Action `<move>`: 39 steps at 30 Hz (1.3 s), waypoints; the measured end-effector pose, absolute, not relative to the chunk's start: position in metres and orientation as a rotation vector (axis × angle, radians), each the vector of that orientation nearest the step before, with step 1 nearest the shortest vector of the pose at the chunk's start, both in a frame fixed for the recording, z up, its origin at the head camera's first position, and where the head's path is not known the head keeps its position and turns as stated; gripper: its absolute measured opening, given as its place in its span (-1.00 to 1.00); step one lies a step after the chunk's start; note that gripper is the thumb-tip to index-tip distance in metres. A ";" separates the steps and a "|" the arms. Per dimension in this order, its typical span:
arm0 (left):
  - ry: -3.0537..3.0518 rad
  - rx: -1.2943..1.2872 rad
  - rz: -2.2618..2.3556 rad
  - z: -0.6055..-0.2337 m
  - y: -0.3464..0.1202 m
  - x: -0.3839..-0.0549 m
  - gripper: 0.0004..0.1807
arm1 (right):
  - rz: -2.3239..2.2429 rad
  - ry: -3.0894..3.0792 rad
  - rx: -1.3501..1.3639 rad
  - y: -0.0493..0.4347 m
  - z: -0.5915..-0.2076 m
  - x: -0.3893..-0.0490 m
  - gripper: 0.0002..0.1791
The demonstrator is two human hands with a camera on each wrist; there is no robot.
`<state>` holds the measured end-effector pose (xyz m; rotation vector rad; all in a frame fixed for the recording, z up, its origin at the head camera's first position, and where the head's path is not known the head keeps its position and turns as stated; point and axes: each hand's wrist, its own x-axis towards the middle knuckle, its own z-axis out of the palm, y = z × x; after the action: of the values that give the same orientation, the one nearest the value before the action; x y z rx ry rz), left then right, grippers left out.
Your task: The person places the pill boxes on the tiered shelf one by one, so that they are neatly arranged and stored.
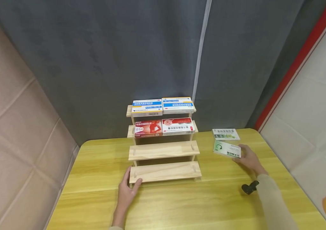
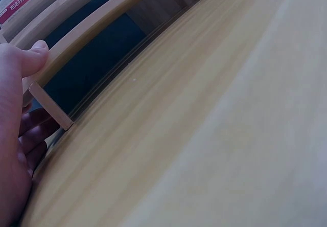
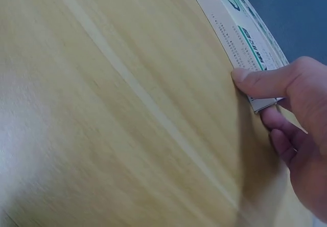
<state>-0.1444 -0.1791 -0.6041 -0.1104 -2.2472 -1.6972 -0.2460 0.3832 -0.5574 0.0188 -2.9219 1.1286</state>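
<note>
Head: left hand grips wooden rack, bottom step's left end. Right of rack: right hand pinches green-white box; second box also right of rack. Left wrist: thumb on rack's step edge, fingers curled by its leg. Right wrist: thumb on green-white box's side, fingers bent at its end.

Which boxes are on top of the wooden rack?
The rack carries two blue-and-white boxes highest; one red box and one red-and-white box a step lower. Its surface under them is covered.
</note>
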 end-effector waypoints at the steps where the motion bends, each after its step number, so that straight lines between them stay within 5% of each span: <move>1: -2.248 -0.111 -1.697 -0.604 -0.180 -0.144 -0.15 | 1.166 -2.902 0.014 0.383 -0.558 -0.245 -0.07; 20: -2.293 -0.085 -1.659 -0.604 -0.180 -0.143 -0.16 | 1.630 -2.645 -0.387 0.379 -0.572 -0.233 0.08; 39: -2.321 -0.086 -1.632 -0.603 -0.180 -0.144 -0.16 | 1.592 -2.384 -0.575 0.361 -0.576 -0.224 0.01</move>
<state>-0.1439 -0.1797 -0.6026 -0.0856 -2.3207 -1.6324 -0.2244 0.3608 -0.5759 -0.5755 -2.3843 1.5925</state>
